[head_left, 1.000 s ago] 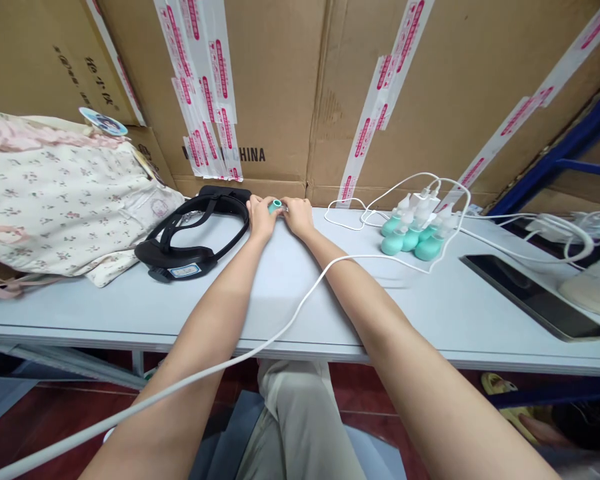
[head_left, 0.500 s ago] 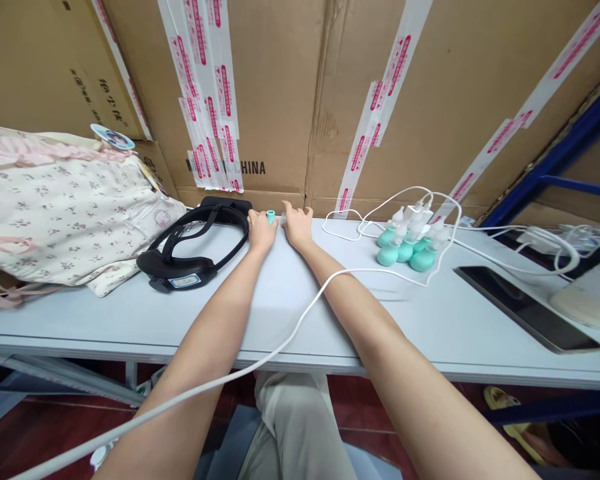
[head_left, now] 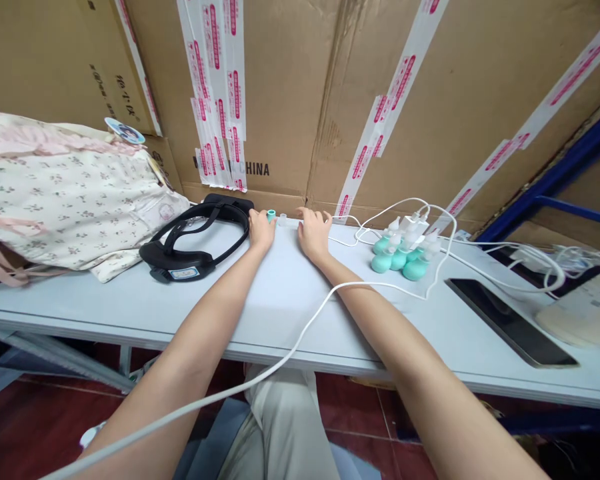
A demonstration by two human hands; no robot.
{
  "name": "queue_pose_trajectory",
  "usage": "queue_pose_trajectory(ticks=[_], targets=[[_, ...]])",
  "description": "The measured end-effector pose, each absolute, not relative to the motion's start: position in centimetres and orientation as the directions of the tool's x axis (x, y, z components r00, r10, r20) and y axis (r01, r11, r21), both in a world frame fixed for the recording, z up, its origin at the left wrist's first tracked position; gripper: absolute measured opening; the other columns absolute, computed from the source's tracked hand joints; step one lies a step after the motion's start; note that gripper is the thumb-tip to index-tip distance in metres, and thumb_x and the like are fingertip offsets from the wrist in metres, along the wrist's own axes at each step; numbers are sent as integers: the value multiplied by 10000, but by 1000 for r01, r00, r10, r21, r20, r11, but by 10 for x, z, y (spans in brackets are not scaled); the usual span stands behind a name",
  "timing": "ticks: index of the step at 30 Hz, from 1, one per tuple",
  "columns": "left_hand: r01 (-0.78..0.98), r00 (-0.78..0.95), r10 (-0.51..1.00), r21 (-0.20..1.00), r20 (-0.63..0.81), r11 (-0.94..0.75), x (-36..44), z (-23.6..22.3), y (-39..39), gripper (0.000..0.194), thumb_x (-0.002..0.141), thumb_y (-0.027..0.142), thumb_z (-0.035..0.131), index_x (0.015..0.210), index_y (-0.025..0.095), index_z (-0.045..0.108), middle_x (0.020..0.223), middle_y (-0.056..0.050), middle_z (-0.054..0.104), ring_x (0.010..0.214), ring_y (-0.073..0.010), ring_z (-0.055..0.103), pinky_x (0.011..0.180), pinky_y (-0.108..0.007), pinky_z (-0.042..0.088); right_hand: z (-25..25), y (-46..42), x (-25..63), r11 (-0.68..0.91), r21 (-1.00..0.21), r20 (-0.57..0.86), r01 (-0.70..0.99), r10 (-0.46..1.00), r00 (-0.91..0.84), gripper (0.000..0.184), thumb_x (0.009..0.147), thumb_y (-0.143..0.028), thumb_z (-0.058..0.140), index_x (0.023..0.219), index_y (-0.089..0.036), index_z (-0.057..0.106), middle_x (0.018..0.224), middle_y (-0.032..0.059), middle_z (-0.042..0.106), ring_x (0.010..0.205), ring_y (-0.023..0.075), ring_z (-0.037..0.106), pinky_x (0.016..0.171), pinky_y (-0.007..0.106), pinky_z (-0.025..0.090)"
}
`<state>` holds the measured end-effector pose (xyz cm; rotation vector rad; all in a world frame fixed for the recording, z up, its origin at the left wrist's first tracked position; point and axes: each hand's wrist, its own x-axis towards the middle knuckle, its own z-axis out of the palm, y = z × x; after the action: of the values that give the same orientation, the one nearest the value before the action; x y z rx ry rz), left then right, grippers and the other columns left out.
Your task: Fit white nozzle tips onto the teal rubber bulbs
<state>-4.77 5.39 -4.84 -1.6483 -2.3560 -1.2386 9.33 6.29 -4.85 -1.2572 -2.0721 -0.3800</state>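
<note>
Two hands at grey table's far edge: L hand curled round small teal round-mouthed piece, mouth up; R hand empty, fingers spread. Small clear plastic cup sits btwn them, nearer L, approx. upright. Black padded headset just beside L, teal bulbs w/ clear nozzles right of R, white cable across both forearms.

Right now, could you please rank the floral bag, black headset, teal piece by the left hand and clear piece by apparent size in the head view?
Floral bag
Black headset
Teal piece and clear piece: too alike to rank
</note>
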Motion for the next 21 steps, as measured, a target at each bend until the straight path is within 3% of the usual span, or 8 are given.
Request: queue_pose_trajectory(ticks=[7,12,21], targets=[[779,-500,759,599,416,185,-45,-36,67,305,857,299,539,1106,140,614,1179,-164,481,1079,-252,548,927,-339,428,-51,55,121,528,-223,718,819,657,-228,295,837,-91,377,1006,-218,582,992,39,677,969,210,515,1014,422,179],[802,-485,763,565,426,194,-47,-47,73,283,858,291,536,1059,111,621,1174,-170,481,1102,-262,542,940,-337,427,-49,57,124,520,-226,718,824,661,-220,256,840,-102,398,949,-219,598,967,42,675,976,211,509,996,426,186],[806,-468,799,554,377,210,-46,-47,66,294,853,269,536,1102,120,590,1211,-158,478,1029,-238,607,927,-301,437,-50,66,120,300,-272,538,915,835,-114,416,889,-261,470,1291,-156,447,1215,164,555,1118,283,463,868,410,311]])
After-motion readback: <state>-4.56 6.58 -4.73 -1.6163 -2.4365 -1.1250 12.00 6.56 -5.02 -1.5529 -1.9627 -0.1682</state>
